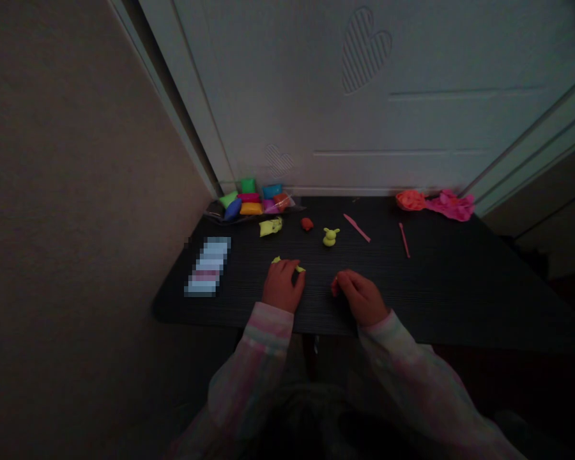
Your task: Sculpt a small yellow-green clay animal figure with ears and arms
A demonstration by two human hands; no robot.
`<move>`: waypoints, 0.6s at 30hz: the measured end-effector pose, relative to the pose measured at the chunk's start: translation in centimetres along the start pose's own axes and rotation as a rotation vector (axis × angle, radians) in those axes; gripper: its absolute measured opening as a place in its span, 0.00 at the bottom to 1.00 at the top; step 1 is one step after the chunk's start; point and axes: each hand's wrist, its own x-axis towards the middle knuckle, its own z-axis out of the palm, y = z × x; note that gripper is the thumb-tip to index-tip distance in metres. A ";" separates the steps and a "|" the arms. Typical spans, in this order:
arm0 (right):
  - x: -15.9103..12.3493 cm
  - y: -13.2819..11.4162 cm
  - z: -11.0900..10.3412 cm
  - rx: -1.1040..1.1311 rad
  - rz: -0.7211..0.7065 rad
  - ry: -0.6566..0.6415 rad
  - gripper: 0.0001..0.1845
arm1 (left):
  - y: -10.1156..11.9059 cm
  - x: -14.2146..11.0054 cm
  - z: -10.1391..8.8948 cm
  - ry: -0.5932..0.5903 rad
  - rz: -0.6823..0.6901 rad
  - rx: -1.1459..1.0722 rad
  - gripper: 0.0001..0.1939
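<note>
My left hand [283, 285] rests on the table with its fingers curled over a crumpled yellow wrapper [300, 269], whose edges stick out past the fingers. A small red piece [334, 285] shows at the fingertips of my closed right hand [361, 297]; most of it is hidden. Beyond the hands stands a little yellow clay figure [330, 237] with a round head and two ears. A red clay lump [307, 224] lies to its left. Farther left is an opened yellow clay packet [270, 227].
A clear bag of colourful clay packets [252, 208] lies at the back left, by the white door [287, 96]. At left is a pixelated rectangle [208, 267]. A pink knife-shaped tool [357, 227], a pink stick [405, 240] and an orange-pink crumpled item [436, 203] lie to the right.
</note>
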 end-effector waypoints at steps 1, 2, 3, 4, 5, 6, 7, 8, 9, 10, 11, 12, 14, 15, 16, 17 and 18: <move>0.0 0.1 0.0 -0.001 0.011 0.012 0.15 | 0.0 0.0 0.0 0.003 0.002 -0.002 0.13; 0.0 0.1 0.1 -0.001 0.025 0.026 0.14 | 0.0 0.0 0.0 0.006 0.005 -0.003 0.13; 0.0 0.2 0.1 0.002 0.038 0.037 0.13 | 0.0 0.0 0.0 0.008 0.008 -0.002 0.13; 0.1 0.2 0.2 0.009 0.043 0.044 0.12 | 0.0 0.0 0.0 0.008 0.011 -0.003 0.13; 0.1 0.2 0.2 0.016 0.038 0.040 0.11 | 0.0 0.0 0.0 0.007 0.014 -0.003 0.13; 0.1 0.2 0.2 0.024 0.027 0.029 0.11 | 0.0 0.0 0.0 0.006 0.016 -0.003 0.13; 0.1 0.2 0.2 0.029 0.015 0.018 0.11 | 0.0 0.0 0.0 0.004 0.018 0.000 0.13; 0.1 0.1 0.1 0.030 0.004 0.007 0.12 | -0.1 0.0 0.0 0.003 0.021 0.003 0.13; 0.1 0.1 0.1 0.026 -0.004 -0.003 0.13 | -0.1 0.0 0.1 0.002 0.026 0.008 0.12; 0.1 0.1 0.0 0.017 -0.009 -0.012 0.15 | -0.1 0.0 0.1 0.001 0.029 0.014 0.12; 0.1 0.1 0.0 0.002 -0.012 -0.021 0.16 | -0.2 0.0 0.1 0.002 0.031 0.020 0.12; 0.1 0.1 0.0 -0.015 -0.014 -0.025 0.16 | -0.2 0.1 0.2 0.001 0.036 0.025 0.11; 0.1 0.1 0.1 -0.058 -0.018 -0.024 0.14 | -0.3 0.1 0.2 -0.005 0.048 0.029 0.09; 0.1 0.1 0.1 -0.086 -0.020 -0.023 0.12 | -0.3 0.1 0.2 -0.009 0.053 0.029 0.08; 0.1 0.0 0.2 -0.118 -0.020 -0.027 0.11 | -0.3 0.1 0.2 -0.015 0.056 0.028 0.07; 0.1 0.0 0.3 -0.152 -0.021 -0.036 0.11 | -0.4 0.1 0.2 -0.020 0.054 0.026 0.07; 0.0 -0.1 0.3 -0.189 -0.023 -0.050 0.11 | -0.4 0.1 0.2 -0.026 0.049 0.023 0.07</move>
